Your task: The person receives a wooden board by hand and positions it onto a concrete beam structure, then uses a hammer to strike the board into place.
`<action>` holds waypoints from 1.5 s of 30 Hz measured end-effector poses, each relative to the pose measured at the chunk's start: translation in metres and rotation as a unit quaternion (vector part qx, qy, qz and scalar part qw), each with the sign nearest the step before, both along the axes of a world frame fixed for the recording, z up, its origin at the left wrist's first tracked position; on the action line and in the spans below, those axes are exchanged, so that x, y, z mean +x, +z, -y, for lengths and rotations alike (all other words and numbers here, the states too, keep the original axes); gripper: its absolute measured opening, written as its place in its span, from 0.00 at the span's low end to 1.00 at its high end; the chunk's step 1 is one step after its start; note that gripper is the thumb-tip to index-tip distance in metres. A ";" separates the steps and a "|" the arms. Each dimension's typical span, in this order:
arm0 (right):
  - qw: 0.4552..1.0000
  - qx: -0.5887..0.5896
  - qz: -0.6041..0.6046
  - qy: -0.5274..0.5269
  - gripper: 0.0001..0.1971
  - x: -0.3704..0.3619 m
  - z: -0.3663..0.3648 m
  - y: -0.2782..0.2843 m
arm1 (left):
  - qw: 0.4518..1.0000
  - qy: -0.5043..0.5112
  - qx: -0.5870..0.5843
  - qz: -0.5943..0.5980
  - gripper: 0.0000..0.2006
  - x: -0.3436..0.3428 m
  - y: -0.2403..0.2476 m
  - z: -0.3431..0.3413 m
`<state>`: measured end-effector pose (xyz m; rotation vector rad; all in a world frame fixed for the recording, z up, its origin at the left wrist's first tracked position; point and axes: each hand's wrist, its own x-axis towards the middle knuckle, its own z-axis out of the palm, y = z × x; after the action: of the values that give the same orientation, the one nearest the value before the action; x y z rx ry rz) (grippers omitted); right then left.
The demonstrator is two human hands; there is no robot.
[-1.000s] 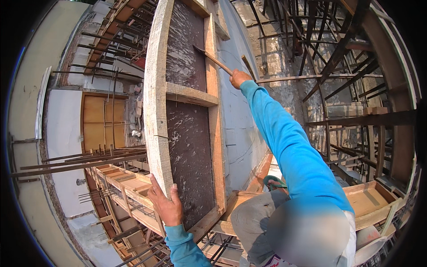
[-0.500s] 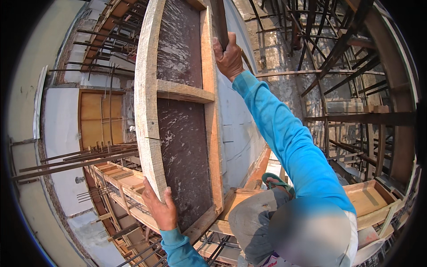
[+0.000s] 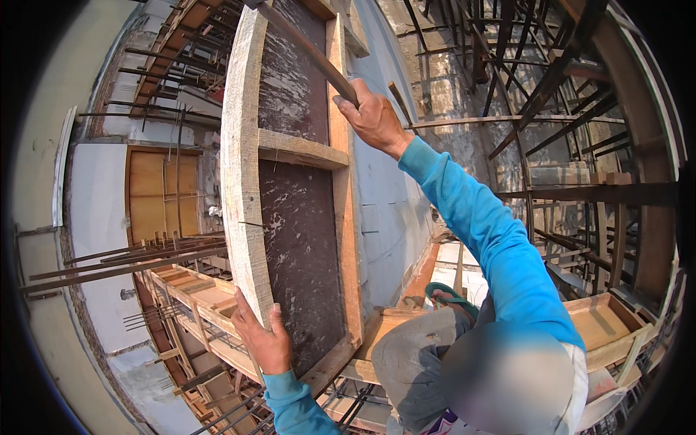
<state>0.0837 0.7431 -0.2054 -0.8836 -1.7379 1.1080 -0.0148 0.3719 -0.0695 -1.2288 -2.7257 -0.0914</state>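
Observation:
A tall formwork panel (image 3: 297, 232), dark board framed in pale timber, stands in front of me, with a crosspiece (image 3: 301, 147) across its middle. My left hand (image 3: 264, 335) grips the lower end of its left edge timber (image 3: 245, 174), thumb on the inner side and fingers around the outside. My right hand (image 3: 373, 119) is closed around the wooden handle of a hammer (image 3: 312, 51). The handle slants up and left across the panel's upper part. Its metal head is at the top edge of the picture, near the left edge timber, and only partly shows.
A white wall surface (image 3: 391, 232) stands right of the panel. Many steel and timber props (image 3: 536, 87) fill the right side. Thin rods (image 3: 130, 261) stick out at the left, above a timber trough-like form (image 3: 199, 290). A sandalled foot (image 3: 449, 299) rests near boards below.
The hammer has swung from nearly upright to leaning left over the panel, its head nearing the left edge timber. My right hand has dropped slightly. My left hand keeps its place.

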 end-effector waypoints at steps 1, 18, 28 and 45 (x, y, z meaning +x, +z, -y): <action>1.000 -0.002 0.001 0.000 0.18 -0.007 -0.002 0.008 | 1.000 0.002 0.014 0.016 0.35 0.000 0.002 -0.001; 0.996 -0.081 0.033 0.003 0.23 -0.016 -0.010 -0.019 | 0.999 0.038 -0.022 0.009 0.37 0.000 0.001 -0.003; 0.963 -0.075 0.251 -0.059 0.21 -0.055 -0.052 -0.174 | 1.000 0.001 -0.007 0.001 0.36 -0.001 0.003 -0.017; 0.984 -0.079 0.069 -0.144 0.20 -0.063 -0.020 -0.082 | 0.999 0.030 -0.003 0.030 0.36 0.004 0.007 -0.011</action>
<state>0.0212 0.7634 -0.2876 -1.2915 -1.5843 1.0199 -0.0105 0.3829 -0.0623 -1.1631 -2.8132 -0.1142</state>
